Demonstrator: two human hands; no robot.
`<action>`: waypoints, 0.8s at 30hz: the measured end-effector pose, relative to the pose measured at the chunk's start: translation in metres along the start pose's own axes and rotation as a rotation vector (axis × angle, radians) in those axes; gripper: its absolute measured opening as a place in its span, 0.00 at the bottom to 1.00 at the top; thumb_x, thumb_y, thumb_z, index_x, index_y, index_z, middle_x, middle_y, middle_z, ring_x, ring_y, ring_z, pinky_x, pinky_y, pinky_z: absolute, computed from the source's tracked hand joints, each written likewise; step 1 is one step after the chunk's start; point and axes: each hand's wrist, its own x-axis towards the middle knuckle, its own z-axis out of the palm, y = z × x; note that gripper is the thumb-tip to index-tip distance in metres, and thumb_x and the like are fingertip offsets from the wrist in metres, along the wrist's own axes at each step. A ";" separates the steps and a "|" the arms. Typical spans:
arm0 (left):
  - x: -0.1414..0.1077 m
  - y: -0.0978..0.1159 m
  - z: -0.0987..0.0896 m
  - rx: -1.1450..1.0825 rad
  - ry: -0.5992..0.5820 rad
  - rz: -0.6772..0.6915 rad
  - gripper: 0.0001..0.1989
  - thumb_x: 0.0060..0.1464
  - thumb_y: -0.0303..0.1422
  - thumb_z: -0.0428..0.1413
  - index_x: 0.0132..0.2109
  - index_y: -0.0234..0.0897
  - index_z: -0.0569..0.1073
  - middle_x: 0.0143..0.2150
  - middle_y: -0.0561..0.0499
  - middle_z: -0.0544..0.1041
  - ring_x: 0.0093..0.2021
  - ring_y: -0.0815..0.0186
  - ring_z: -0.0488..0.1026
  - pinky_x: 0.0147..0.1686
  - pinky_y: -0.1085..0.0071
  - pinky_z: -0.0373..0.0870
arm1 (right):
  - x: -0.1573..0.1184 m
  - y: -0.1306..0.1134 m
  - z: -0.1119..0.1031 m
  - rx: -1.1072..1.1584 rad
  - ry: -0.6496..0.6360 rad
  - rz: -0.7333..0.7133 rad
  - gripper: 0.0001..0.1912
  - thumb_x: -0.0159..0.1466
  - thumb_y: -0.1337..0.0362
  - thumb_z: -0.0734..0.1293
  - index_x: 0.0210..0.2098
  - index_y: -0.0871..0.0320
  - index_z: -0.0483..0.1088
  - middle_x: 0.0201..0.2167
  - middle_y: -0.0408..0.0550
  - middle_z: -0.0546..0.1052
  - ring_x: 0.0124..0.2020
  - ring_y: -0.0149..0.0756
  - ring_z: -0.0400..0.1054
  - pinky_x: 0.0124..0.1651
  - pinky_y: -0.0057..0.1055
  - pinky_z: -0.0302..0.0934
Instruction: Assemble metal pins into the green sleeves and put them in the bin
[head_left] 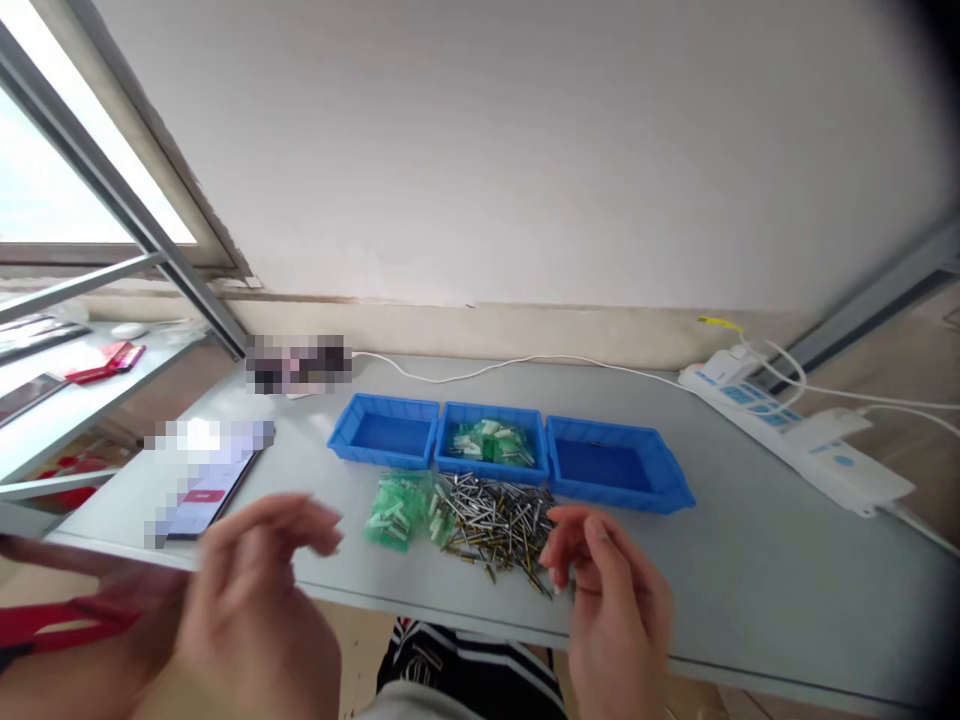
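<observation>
My left hand [262, 590] is over the table's front edge, blurred, its fingers loosely bent and apart from the thumb, with nothing seen in it. To its right lies a clear green-tinted bag [397, 510] with small white pieces inside. My right hand [615, 590] hovers at the right side of a pile of metal pins [499, 520], silver and brass coloured. Its fingers curl loosely and nothing shows between them. Another green bag [441, 515] touches the pile's left side. Behind the pile, the middle blue bin [491, 472] contains more green bags [493, 442].
A left blue bin [382, 460] and a right blue bin [622, 492] flank the middle one. At left lies a phone or tablet [217, 490], partly pixelated. A white power strip [787, 430] with plugs and cables stands at right. A white cable [480, 372] runs along the back.
</observation>
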 end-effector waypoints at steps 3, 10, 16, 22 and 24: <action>0.009 -0.020 0.024 0.132 -0.147 -0.051 0.20 0.68 0.50 0.57 0.54 0.42 0.79 0.46 0.47 0.81 0.36 0.61 0.77 0.34 0.65 0.76 | 0.000 0.001 0.001 -0.002 -0.008 0.019 0.17 0.68 0.48 0.74 0.35 0.56 0.82 0.25 0.46 0.76 0.26 0.31 0.66 0.25 0.24 0.59; 0.011 -0.064 0.033 0.537 -0.412 -0.120 0.30 0.56 0.59 0.60 0.55 0.43 0.76 0.51 0.42 0.75 0.52 0.44 0.78 0.40 0.57 0.75 | 0.003 0.003 0.001 0.008 -0.024 0.057 0.19 0.64 0.46 0.76 0.33 0.57 0.82 0.23 0.47 0.75 0.25 0.31 0.66 0.24 0.24 0.59; 0.025 -0.072 0.028 0.543 -0.516 -0.168 0.23 0.55 0.58 0.60 0.41 0.43 0.74 0.47 0.46 0.76 0.41 0.53 0.77 0.35 0.64 0.68 | 0.003 0.002 -0.001 -0.021 0.041 0.061 0.18 0.64 0.46 0.76 0.33 0.56 0.83 0.23 0.47 0.76 0.25 0.31 0.66 0.24 0.24 0.59; 0.028 -0.080 0.026 0.401 -0.489 -0.220 0.24 0.57 0.57 0.59 0.33 0.43 0.63 0.26 0.57 0.65 0.27 0.64 0.64 0.29 0.70 0.56 | 0.003 0.003 -0.001 -0.058 0.050 0.055 0.18 0.64 0.47 0.76 0.33 0.56 0.82 0.23 0.47 0.75 0.26 0.32 0.66 0.25 0.24 0.59; 0.028 -0.080 0.025 0.292 -0.443 -0.230 0.25 0.58 0.57 0.59 0.32 0.43 0.61 0.22 0.61 0.57 0.24 0.66 0.57 0.28 0.71 0.53 | 0.003 0.003 -0.001 -0.064 0.045 0.054 0.18 0.64 0.47 0.76 0.33 0.56 0.82 0.23 0.47 0.75 0.26 0.32 0.66 0.25 0.24 0.59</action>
